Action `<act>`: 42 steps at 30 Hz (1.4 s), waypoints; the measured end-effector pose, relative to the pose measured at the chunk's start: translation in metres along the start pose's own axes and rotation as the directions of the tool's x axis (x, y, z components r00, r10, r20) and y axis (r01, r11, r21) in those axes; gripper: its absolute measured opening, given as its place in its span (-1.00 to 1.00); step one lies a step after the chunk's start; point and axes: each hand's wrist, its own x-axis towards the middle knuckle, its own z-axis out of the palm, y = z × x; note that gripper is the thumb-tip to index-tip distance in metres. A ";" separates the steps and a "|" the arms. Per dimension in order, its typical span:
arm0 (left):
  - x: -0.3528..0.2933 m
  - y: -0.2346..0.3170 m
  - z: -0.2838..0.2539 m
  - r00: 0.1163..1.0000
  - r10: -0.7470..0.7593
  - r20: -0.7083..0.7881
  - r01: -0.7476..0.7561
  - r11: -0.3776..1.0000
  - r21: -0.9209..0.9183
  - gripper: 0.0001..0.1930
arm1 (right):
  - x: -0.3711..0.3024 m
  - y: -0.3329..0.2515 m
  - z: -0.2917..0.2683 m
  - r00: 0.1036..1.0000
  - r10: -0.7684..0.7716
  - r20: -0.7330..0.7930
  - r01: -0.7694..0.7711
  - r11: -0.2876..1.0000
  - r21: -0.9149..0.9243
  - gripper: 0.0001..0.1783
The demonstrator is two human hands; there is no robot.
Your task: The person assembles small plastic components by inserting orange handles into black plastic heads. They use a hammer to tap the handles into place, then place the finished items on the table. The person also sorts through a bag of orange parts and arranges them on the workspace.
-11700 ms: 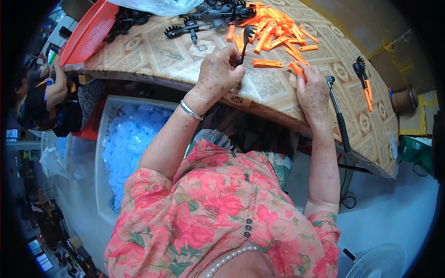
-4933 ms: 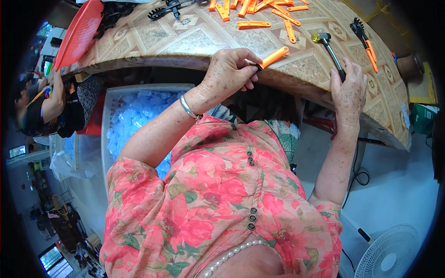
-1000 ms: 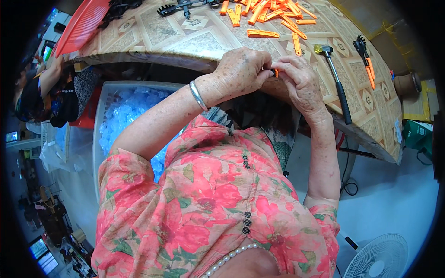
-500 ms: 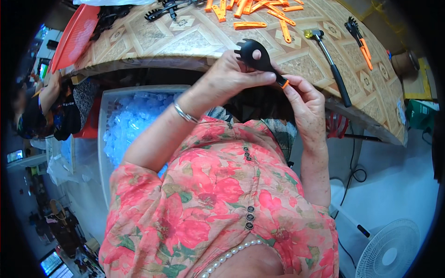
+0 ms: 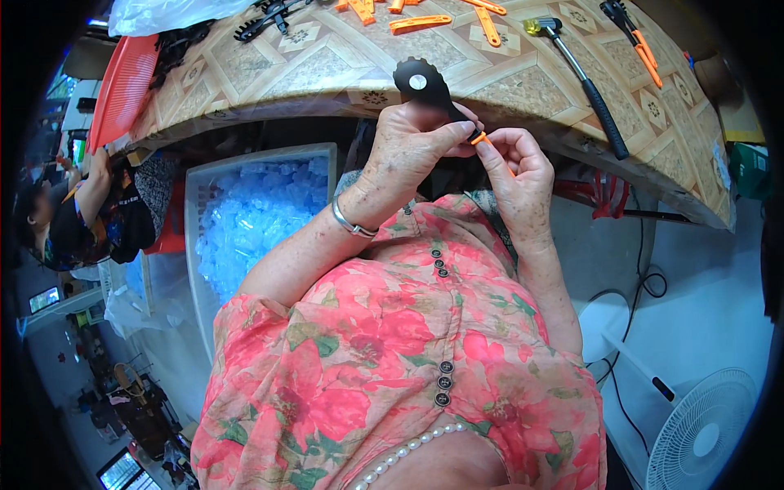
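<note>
My left hand (image 5: 400,155) is closed around a black pasta server head (image 5: 438,95), toothed along its rim and with a round hole in its bowl. Its bowl points up and away, and the neck slants down toward my right hand (image 5: 520,180). There, thumb and fingers pinch a narrow orange handle (image 5: 480,139), whose end meets the black neck. Most of the handle is hidden by my fingers, so I cannot tell how deeply the two parts fit together. Both hands are held just in front of the table's near edge.
On the patterned table (image 5: 506,102) lie several orange handles (image 5: 420,24), a hammer (image 5: 581,77), a black server with an orange handle (image 5: 633,45) and black pieces (image 5: 273,18). A red basket (image 5: 122,90) stands left. Below are a crate (image 5: 194,237) of clear bluish pieces and a fan (image 5: 704,437).
The black server head has turned, showing its toothed rim more fully. My right fingers have shifted along the orange part, and more of it shows. The whole view has shifted slightly.
</note>
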 end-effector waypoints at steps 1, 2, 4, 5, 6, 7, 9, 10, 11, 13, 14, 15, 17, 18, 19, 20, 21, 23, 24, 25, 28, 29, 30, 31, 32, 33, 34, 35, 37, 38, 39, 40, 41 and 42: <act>-0.002 0.001 0.001 1.000 0.000 -0.001 0.000 1.000 0.001 -0.80 | -0.002 0.000 0.001 1.000 -0.014 -0.009 0.014 0.999 0.046 -0.81; -0.003 0.002 0.002 1.000 -0.001 -0.001 0.001 1.000 0.002 -0.80 | -0.003 0.001 0.002 0.999 -0.027 -0.020 0.029 0.995 0.092 -0.79; -0.005 0.005 0.003 1.000 -0.002 -0.005 0.003 0.999 0.041 -0.80 | -0.004 0.000 -0.002 1.000 -0.013 0.006 0.013 0.997 0.071 -0.78; -0.007 0.006 0.003 1.000 -0.003 -0.006 0.004 0.998 0.061 -0.80 | -0.005 -0.001 -0.003 1.000 -0.007 0.018 0.005 0.998 0.060 -0.78; -0.008 0.007 0.004 1.000 0.016 -0.004 -0.015 0.997 0.076 -0.80 | -0.005 -0.003 -0.003 1.000 -0.006 0.025 0.004 0.996 0.085 -0.78; -0.010 0.007 0.005 0.999 0.034 -0.002 -0.034 0.995 0.091 -0.80 | -0.006 -0.007 -0.002 0.999 -0.007 0.033 0.003 0.994 0.110 -0.78; -0.013 0.009 0.007 0.998 0.068 0.010 -0.068 0.994 0.080 -0.81 | -0.008 -0.013 -0.002 0.999 -0.032 0.034 0.028 0.993 0.116 -0.80; -0.014 0.011 0.008 0.996 0.082 0.019 -0.083 0.995 0.055 -0.81 | -0.008 -0.016 -0.002 0.998 -0.058 0.027 0.055 0.994 0.098 -0.80; -0.014 0.012 0.009 0.995 0.098 0.028 -0.099 0.995 0.028 -0.81 | -0.008 -0.018 -0.002 0.996 -0.083 0.022 0.081 0.993 0.080 -0.81; -0.014 0.012 0.009 1.000 0.022 -0.001 -0.022 0.998 -0.057 -0.82 | -0.009 -0.022 0.002 0.986 -0.164 0.000 0.164 0.986 -0.019 -0.82; -0.014 0.012 0.010 1.000 -0.016 -0.014 0.015 0.995 -0.101 -0.82 | -0.009 -0.023 0.003 0.979 -0.205 -0.008 0.204 0.977 -0.069 -0.82; -0.016 0.010 0.009 0.999 -0.009 -0.033 0.005 0.995 -0.100 -0.82 | -0.008 -0.021 0.003 0.982 -0.190 0.007 0.190 0.980 -0.054 -0.83; -0.019 0.003 0.007 0.997 0.005 -0.072 -0.013 0.995 -0.098 -0.83 | -0.008 -0.014 0.002 0.986 -0.160 0.037 0.160 0.987 -0.024 -0.84; -0.020 0.002 0.007 0.997 0.033 -0.064 -0.037 0.997 -0.073 -0.83 | -0.008 -0.013 0.002 0.988 -0.150 0.047 0.151 0.988 -0.033 -0.84; -0.021 0.002 0.007 0.997 0.059 -0.055 -0.062 0.997 -0.049 -0.83 | -0.007 -0.013 0.001 0.989 -0.139 0.057 0.142 0.989 -0.042 -0.84; -0.022 0.003 0.006 0.995 0.085 -0.045 -0.086 0.996 -0.024 -0.82 | -0.006 -0.013 0.001 0.989 -0.129 0.067 0.132 0.990 -0.051 -0.84; -0.022 0.008 0.007 0.994 0.104 -0.028 -0.102 0.993 0.062 -0.83 | -0.005 -0.014 -0.001 0.982 -0.170 0.086 0.176 0.982 -0.064 -0.84; -0.026 0.008 0.008 0.987 0.158 -0.004 -0.157 0.982 0.109 -0.83 | -0.006 -0.014 0.000 0.984 -0.152 0.091 0.149 0.988 0.038 -0.83; -0.027 0.009 0.009 0.982 0.188 0.008 -0.188 0.973 0.134 -0.83 | -0.006 -0.015 0.000 0.985 -0.146 0.095 0.138 0.986 0.091 -0.83; -0.028 0.010 0.009 0.976 0.216 0.021 -0.217 0.968 0.130 -0.83 | -0.007 -0.016 0.002 0.984 -0.152 0.090 0.142 0.984 0.108 -0.82; -0.030 0.016 0.009 0.958 0.280 0.065 -0.286 0.951 0.115 -0.81 | -0.009 -0.024 0.005 0.984 -0.164 0.064 0.157 0.982 0.100 -0.80; -0.031 0.018 0.008 0.953 0.292 0.082 -0.300 0.948 0.111 -0.80 | -0.010 -0.027 0.005 0.984 -0.170 0.048 0.167 0.984 0.057 -0.79; -0.031 0.020 0.008 0.946 0.309 0.101 -0.319 0.941 0.108 -0.78 | -0.008 -0.030 0.005 0.983 -0.182 0.033 0.181 0.983 0.016 -0.78; -0.032 0.018 0.008 0.944 0.316 0.098 -0.323 0.944 0.062 -0.74 | -0.007 -0.026 0.003 0.977 -0.212 0.041 0.213 0.977 -0.021 -0.79; -0.031 0.016 0.007 0.936 0.337 0.103 -0.343 0.938 0.051 -0.73 | -0.007 -0.028 0.000 0.960 -0.276 0.054 0.280 0.954 -0.103 -0.81; -0.030 0.014 0.006 0.929 0.357 0.104 -0.362 0.931 0.042 -0.73 | -0.007 -0.030 -0.002 0.939 -0.335 0.078 0.344 0.922 -0.180 -0.83; -0.029 0.012 0.005 0.921 0.376 0.104 -0.381 0.924 0.032 -0.72 | -0.007 -0.032 -0.004 0.914 -0.391 0.105 0.405 0.878 -0.254 -0.85; -0.028 0.011 0.003 0.918 0.373 0.133 -0.381 0.924 0.038 -0.72 | -0.007 -0.037 -0.003 0.911 -0.402 0.094 0.412 0.874 -0.258 -0.88; -0.027 0.009 -0.001 0.910 0.363 0.200 -0.379 0.924 0.050 -0.72 | -0.009 -0.040 -0.005 0.907 -0.405 0.114 0.421 0.872 -0.252 -0.89; -0.028 0.009 -0.001 0.919 0.341 0.196 -0.359 0.931 0.065 -0.73 | -0.010 -0.040 -0.006 0.905 -0.406 0.123 0.425 0.870 -0.249 -0.89; -0.029 0.007 -0.001 0.928 0.320 0.189 -0.339 0.938 0.078 -0.74 | -0.011 -0.038 -0.005 0.918 -0.378 0.115 0.395 0.881 -0.260 -0.89; -0.030 0.006 -0.001 0.937 0.298 0.183 -0.318 0.944 0.091 -0.75 | -0.012 -0.035 -0.003 0.931 -0.350 0.107 0.366 0.891 -0.269 -0.89; -0.030 0.003 -0.002 0.949 0.268 0.168 -0.290 0.950 0.120 -0.76 | -0.013 -0.031 -0.002 0.942 -0.322 0.099 0.336 0.900 -0.279 -0.89; -0.025 0.003 -0.004 0.956 0.245 0.158 -0.269 0.952 0.146 -0.77 | -0.011 -0.030 -0.001 0.955 -0.280 0.100 0.297 0.917 -0.267 -0.89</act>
